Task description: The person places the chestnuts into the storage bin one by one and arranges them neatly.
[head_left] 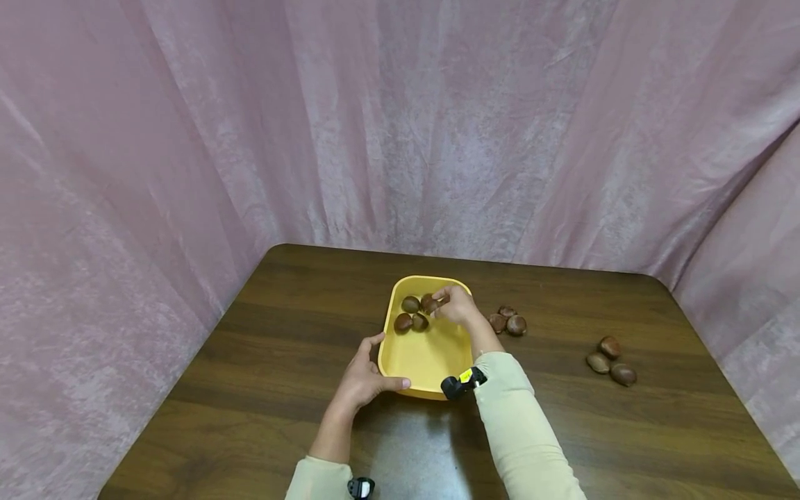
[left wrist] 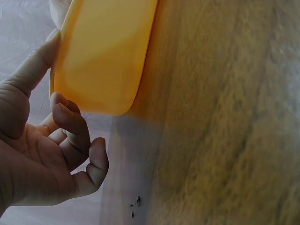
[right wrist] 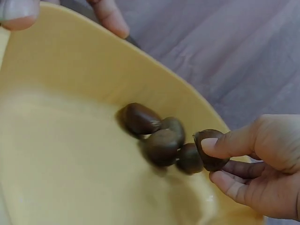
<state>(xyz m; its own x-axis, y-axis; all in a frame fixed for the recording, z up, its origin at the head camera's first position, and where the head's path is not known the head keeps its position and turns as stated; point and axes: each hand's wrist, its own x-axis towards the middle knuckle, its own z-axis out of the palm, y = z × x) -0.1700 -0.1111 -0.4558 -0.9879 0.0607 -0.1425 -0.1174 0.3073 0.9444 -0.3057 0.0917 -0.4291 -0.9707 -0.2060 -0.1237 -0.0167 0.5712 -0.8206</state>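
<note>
A yellow rectangular plastic tub (head_left: 431, 357) stands on the wooden table, with several brown chestnuts (head_left: 403, 323) lying in its far left part. My left hand (head_left: 362, 378) grips the tub's near left corner, its thumb over the near rim and its index finger at the left side. In the left wrist view, the other fingers (left wrist: 77, 136) curl beside the tub wall. Reaching into the tub, my right hand (head_left: 456, 305) pinches one chestnut (right wrist: 211, 149) between thumb and fingers. That nut is right beside the loose chestnuts (right wrist: 161, 146) in the right wrist view.
Just right of the tub lies a group of three chestnuts (head_left: 516, 325). Farther right sits another group of three chestnuts (head_left: 623, 374). Pink curtains (head_left: 462, 139) hang behind the table (head_left: 281, 333) and at both sides.
</note>
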